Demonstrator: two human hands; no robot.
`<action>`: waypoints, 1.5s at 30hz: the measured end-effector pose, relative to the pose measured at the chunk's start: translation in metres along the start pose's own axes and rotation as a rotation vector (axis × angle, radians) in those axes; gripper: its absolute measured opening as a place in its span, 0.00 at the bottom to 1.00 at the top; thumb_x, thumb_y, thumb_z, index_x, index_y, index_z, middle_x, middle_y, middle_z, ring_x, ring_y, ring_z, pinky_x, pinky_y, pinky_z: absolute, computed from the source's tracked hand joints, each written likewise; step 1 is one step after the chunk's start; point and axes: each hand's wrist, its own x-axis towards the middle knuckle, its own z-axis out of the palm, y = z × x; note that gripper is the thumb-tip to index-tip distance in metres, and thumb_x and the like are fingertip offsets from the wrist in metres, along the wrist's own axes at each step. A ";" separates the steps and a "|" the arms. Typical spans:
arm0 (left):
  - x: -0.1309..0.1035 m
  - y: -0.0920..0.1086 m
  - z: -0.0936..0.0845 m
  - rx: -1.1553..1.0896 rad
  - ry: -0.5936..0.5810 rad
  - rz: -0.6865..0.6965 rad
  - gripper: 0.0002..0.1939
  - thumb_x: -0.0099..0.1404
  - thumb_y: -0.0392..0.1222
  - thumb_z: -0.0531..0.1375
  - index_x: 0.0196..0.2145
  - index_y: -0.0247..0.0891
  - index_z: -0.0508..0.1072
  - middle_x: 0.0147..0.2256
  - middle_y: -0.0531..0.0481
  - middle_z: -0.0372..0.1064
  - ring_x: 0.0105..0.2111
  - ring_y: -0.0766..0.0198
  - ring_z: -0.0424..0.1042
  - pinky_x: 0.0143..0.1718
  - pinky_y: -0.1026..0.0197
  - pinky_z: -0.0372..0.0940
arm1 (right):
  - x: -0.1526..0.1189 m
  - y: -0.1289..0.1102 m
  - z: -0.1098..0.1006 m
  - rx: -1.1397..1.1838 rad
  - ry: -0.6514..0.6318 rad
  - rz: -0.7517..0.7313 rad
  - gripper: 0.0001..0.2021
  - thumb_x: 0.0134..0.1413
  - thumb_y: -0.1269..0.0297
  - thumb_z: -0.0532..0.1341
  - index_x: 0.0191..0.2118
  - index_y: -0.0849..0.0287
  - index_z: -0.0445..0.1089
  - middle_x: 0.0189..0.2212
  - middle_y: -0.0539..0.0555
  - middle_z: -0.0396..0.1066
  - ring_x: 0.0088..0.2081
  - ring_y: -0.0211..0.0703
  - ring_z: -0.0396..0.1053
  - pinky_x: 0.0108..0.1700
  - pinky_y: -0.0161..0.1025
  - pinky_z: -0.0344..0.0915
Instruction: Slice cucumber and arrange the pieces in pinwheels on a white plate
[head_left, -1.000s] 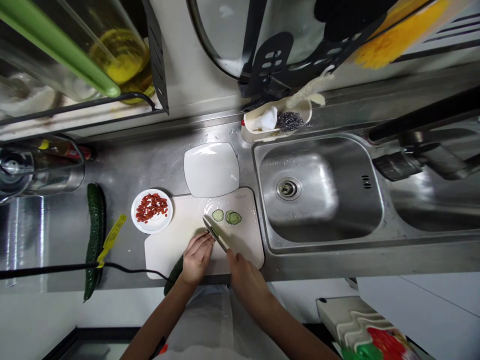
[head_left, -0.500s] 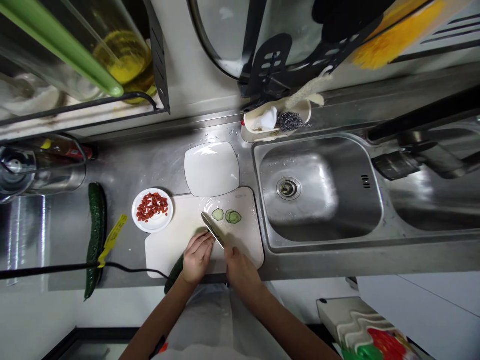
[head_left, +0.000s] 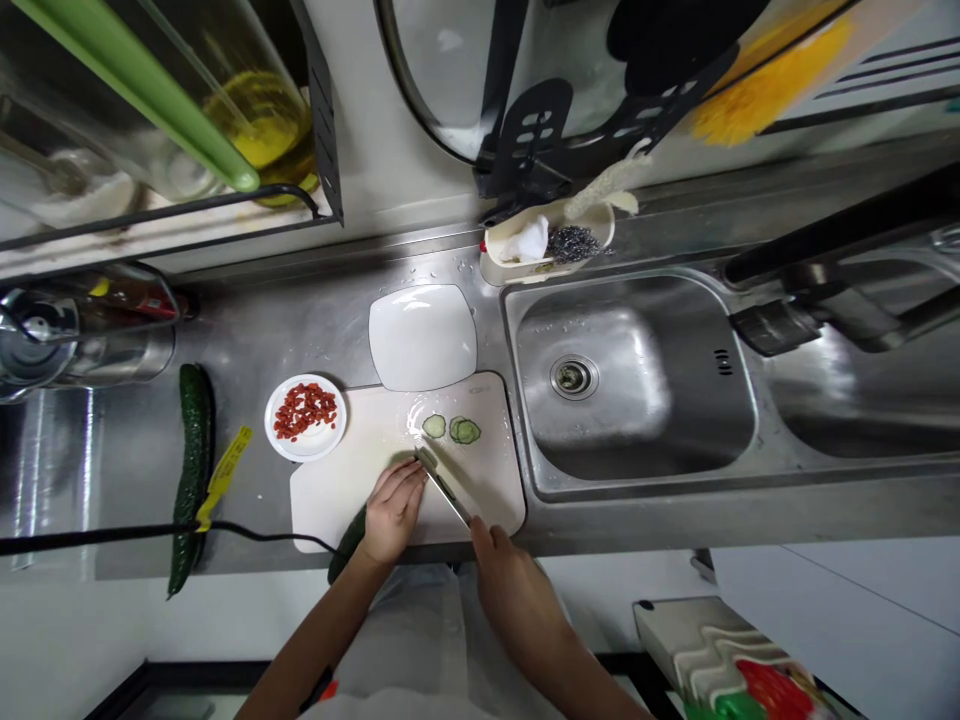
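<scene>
My slicing looks to be at an early stage. On the cutting board [head_left: 487, 485], one cucumber slice [head_left: 433, 427] lies alone, with a small overlapping group [head_left: 465, 430] just beside it; what seems another piece rests against the knife [head_left: 447, 490]. The cucumber [head_left: 347, 548] in work lies near the board's front edge, running under my left hand [head_left: 394, 512], and I judge that much of it is uncut. My left fingers are pressed together over its end, close to the blade. My right hand [head_left: 514, 585] is wrapped around the handle. The second cucumber [head_left: 193, 450] lies whole on the worktop [head_left: 247, 345], left of the dish [head_left: 324, 440] of red berries [head_left: 304, 408]. The white plate [head_left: 422, 338] sits at the board's far edge.
</scene>
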 end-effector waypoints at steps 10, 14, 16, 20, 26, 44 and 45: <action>-0.002 -0.001 0.001 0.000 0.000 0.000 0.14 0.64 0.31 0.55 0.47 0.38 0.71 0.43 0.46 0.73 0.48 0.59 0.70 0.51 0.50 0.68 | -0.010 0.002 0.004 0.020 -0.014 0.001 0.23 0.56 0.81 0.44 0.55 0.60 0.60 0.41 0.59 0.70 0.35 0.42 0.73 0.31 0.32 0.62; -0.002 -0.002 0.001 0.001 0.010 0.007 0.14 0.64 0.31 0.55 0.46 0.38 0.72 0.43 0.46 0.73 0.48 0.59 0.70 0.50 0.50 0.68 | -0.010 0.002 0.003 0.024 -0.029 0.011 0.23 0.57 0.80 0.44 0.55 0.59 0.59 0.41 0.59 0.70 0.35 0.43 0.73 0.31 0.33 0.62; -0.002 -0.002 0.001 0.002 0.010 0.005 0.13 0.65 0.32 0.55 0.46 0.38 0.72 0.43 0.46 0.73 0.48 0.59 0.70 0.50 0.50 0.68 | -0.010 0.001 0.002 0.033 -0.036 0.022 0.22 0.57 0.80 0.44 0.55 0.59 0.60 0.40 0.59 0.70 0.34 0.43 0.73 0.31 0.34 0.63; -0.002 -0.002 0.001 0.012 0.007 0.006 0.13 0.65 0.33 0.54 0.46 0.38 0.72 0.42 0.46 0.73 0.47 0.58 0.71 0.49 0.51 0.69 | -0.009 0.000 -0.002 0.075 -0.054 0.018 0.21 0.56 0.80 0.44 0.52 0.60 0.61 0.40 0.60 0.70 0.35 0.42 0.73 0.32 0.32 0.62; -0.003 -0.004 0.002 0.012 0.018 0.016 0.13 0.64 0.32 0.55 0.46 0.39 0.72 0.42 0.46 0.74 0.47 0.58 0.71 0.49 0.50 0.69 | -0.007 -0.001 -0.009 0.051 -0.095 0.012 0.24 0.56 0.82 0.42 0.54 0.59 0.60 0.41 0.60 0.70 0.37 0.45 0.73 0.33 0.36 0.64; -0.002 -0.003 0.002 0.009 0.021 0.034 0.14 0.62 0.29 0.56 0.45 0.37 0.73 0.40 0.46 0.74 0.47 0.59 0.71 0.49 0.51 0.69 | 0.003 -0.003 -0.010 0.032 -0.072 -0.032 0.20 0.58 0.79 0.42 0.52 0.60 0.61 0.37 0.59 0.70 0.36 0.44 0.72 0.32 0.34 0.62; -0.002 -0.003 0.002 0.009 0.022 0.033 0.14 0.62 0.29 0.56 0.45 0.37 0.73 0.40 0.46 0.74 0.47 0.59 0.71 0.49 0.51 0.69 | 0.004 -0.003 -0.010 0.037 -0.078 -0.032 0.20 0.58 0.79 0.43 0.52 0.60 0.61 0.37 0.59 0.71 0.36 0.44 0.72 0.32 0.34 0.63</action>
